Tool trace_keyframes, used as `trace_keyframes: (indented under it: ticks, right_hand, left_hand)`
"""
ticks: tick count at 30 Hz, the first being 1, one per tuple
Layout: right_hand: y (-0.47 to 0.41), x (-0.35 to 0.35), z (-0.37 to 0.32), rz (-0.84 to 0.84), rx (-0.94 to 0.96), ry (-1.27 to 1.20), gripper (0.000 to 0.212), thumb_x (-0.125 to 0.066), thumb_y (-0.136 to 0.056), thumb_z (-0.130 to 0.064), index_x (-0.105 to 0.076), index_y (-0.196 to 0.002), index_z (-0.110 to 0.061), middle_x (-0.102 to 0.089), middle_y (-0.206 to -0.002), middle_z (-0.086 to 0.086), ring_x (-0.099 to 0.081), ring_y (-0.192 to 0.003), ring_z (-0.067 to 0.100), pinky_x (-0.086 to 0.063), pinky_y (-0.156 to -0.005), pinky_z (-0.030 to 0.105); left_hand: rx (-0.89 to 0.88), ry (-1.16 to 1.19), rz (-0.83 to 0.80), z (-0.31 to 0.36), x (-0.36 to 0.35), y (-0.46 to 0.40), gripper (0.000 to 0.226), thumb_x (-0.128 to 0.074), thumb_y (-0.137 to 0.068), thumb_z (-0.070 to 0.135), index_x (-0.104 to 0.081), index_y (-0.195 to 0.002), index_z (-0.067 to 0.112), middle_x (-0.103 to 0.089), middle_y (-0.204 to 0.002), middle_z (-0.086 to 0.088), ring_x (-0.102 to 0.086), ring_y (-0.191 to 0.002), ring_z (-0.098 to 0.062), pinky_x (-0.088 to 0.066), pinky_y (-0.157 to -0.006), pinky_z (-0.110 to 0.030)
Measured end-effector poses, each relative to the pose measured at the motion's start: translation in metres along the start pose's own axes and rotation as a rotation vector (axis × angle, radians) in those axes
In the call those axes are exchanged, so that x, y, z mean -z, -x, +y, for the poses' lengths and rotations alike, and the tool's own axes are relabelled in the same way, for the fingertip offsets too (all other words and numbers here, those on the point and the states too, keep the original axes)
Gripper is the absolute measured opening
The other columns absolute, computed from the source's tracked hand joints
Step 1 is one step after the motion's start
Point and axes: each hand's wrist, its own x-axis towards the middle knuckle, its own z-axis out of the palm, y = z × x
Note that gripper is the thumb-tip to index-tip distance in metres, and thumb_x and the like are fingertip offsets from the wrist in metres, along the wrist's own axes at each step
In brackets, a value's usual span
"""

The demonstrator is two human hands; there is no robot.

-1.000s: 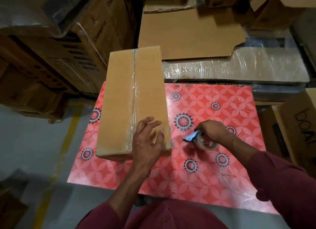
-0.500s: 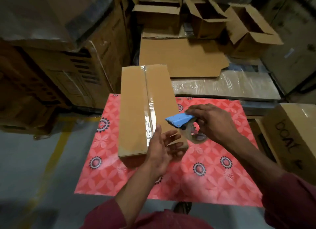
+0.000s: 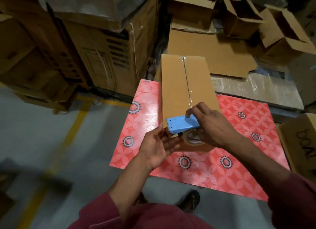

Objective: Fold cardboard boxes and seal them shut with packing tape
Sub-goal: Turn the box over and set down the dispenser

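Note:
A long closed cardboard box [image 3: 172, 91] lies on the red flower-patterned table [image 3: 239, 151], with clear tape along its centre seam. My right hand [image 3: 210, 126] grips a blue tape dispenser [image 3: 182, 124] with a brown tape roll [image 3: 194, 141], held over the box's near end. My left hand [image 3: 159, 146] is palm-up with relaxed fingers just below the dispenser's front edge, fingertips at the roll. The near end of the box is hidden behind both hands.
Stacked large cartons [image 3: 95, 57] stand to the left on the grey floor with a yellow line [image 3: 68, 134]. Flat cardboard sheets [image 3: 213, 52] and open boxes [image 3: 280, 30] lie behind the table. Another carton [image 3: 302, 143] sits at the right edge.
My right hand lifted the tape dispenser off the table and brought it over the box's near end. My left hand left the box top and turned palm-up under the dispenser.

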Motion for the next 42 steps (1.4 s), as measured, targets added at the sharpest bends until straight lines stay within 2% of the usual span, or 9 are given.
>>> trace_keyframes:
  ticks: [2,4,6,8,11,16,24,39,42]
  right_hand:
    - [-0.005,0.003,-0.007,-0.113,0.019,-0.049,0.074,-0.07,-0.077,-0.063,-0.04,-0.139,-0.037,-0.044,-0.124,-0.002,-0.063,-0.09,0.034,-0.044,-0.065,0.037]
    - [-0.012,0.003,-0.011,-0.164,0.059,-0.061,0.086,-0.071,-0.076,-0.072,-0.037,-0.148,-0.038,-0.045,-0.126,-0.002,-0.063,-0.097,0.031,-0.052,-0.073,0.041]
    - [-0.019,0.001,-0.013,-0.213,0.124,-0.01,0.089,-0.072,-0.078,-0.069,-0.04,-0.153,-0.031,-0.054,-0.124,0.002,-0.062,-0.104,0.03,-0.054,-0.081,0.042]
    - [-0.025,0.002,-0.016,-0.254,0.18,0.082,0.083,-0.071,-0.08,-0.066,-0.045,-0.149,-0.027,-0.064,-0.117,0.005,-0.063,-0.106,0.031,-0.053,-0.079,0.042]
    - [-0.027,0.002,-0.016,-0.299,0.204,0.157,0.088,-0.082,-0.068,-0.065,-0.045,-0.142,-0.033,-0.067,-0.113,0.001,-0.064,-0.104,0.03,-0.052,-0.071,0.039]
    - [-0.017,0.014,0.016,-0.333,0.148,0.194,0.092,-0.082,-0.066,-0.068,-0.037,-0.142,-0.041,-0.067,-0.124,-0.002,-0.064,-0.108,0.029,-0.053,-0.075,0.04]
    - [-0.001,0.021,0.042,-0.382,0.114,0.164,0.078,-0.075,-0.077,-0.064,-0.044,-0.145,-0.042,-0.067,-0.123,-0.008,-0.063,-0.112,0.022,-0.053,-0.072,0.037]
    - [0.0,0.011,0.04,-0.358,0.065,0.101,0.078,-0.075,-0.081,-0.058,-0.044,-0.149,-0.038,-0.066,-0.118,-0.004,-0.062,-0.11,0.025,-0.055,-0.074,0.041]
    - [-0.001,0.011,0.038,-0.368,0.054,0.091,0.079,-0.074,-0.081,-0.059,-0.044,-0.15,-0.037,-0.067,-0.12,-0.004,-0.062,-0.109,0.024,-0.055,-0.073,0.041]
  left_hand:
    - [-0.01,-0.054,0.042,0.005,0.006,0.003,0.026,-0.057,-0.103,0.034,-0.073,-0.106,0.013,-0.073,-0.09,-0.005,-0.073,-0.081,-0.022,-0.054,-0.076,-0.04]
    - [-0.014,-0.113,0.097,0.008,0.009,0.004,0.022,-0.055,-0.104,0.024,-0.073,-0.105,0.011,-0.074,-0.085,-0.005,-0.07,-0.077,-0.019,-0.054,-0.073,-0.038]
    - [-0.065,-0.212,0.183,0.011,0.011,0.003,0.023,-0.053,-0.102,0.014,-0.075,-0.102,0.009,-0.075,-0.082,-0.005,-0.069,-0.076,-0.022,-0.054,-0.07,-0.036]
    - [-0.167,-0.37,0.297,0.012,0.015,-0.002,0.025,-0.053,-0.101,0.008,-0.077,-0.106,0.004,-0.078,-0.084,-0.007,-0.074,-0.072,-0.023,-0.056,-0.062,-0.032]
    - [-0.268,-0.497,0.361,0.007,0.02,-0.01,0.023,-0.054,-0.104,0.008,-0.072,-0.109,-0.006,-0.079,-0.086,-0.014,-0.075,-0.066,-0.026,-0.057,-0.054,-0.029]
    - [-0.313,-0.44,0.448,0.011,0.048,-0.02,0.021,-0.067,-0.103,0.024,-0.068,-0.088,0.008,-0.073,-0.075,-0.004,-0.076,-0.066,-0.024,-0.056,-0.05,-0.026]
    - [-0.295,-0.377,0.501,-0.019,0.031,-0.041,0.025,-0.064,-0.103,0.013,-0.067,-0.079,0.003,-0.066,-0.063,-0.006,-0.048,-0.042,-0.013,-0.04,-0.042,-0.022]
    - [-0.512,-0.479,0.728,-0.033,0.041,-0.057,0.031,-0.07,-0.095,0.028,-0.073,-0.065,0.021,-0.075,-0.073,0.001,-0.062,-0.065,-0.024,-0.055,-0.063,-0.039]
    - [-0.463,-0.46,0.72,-0.03,0.042,-0.058,0.026,-0.065,-0.094,0.018,-0.074,-0.07,0.02,-0.078,-0.08,-0.002,-0.062,-0.069,-0.022,-0.048,-0.053,-0.031]
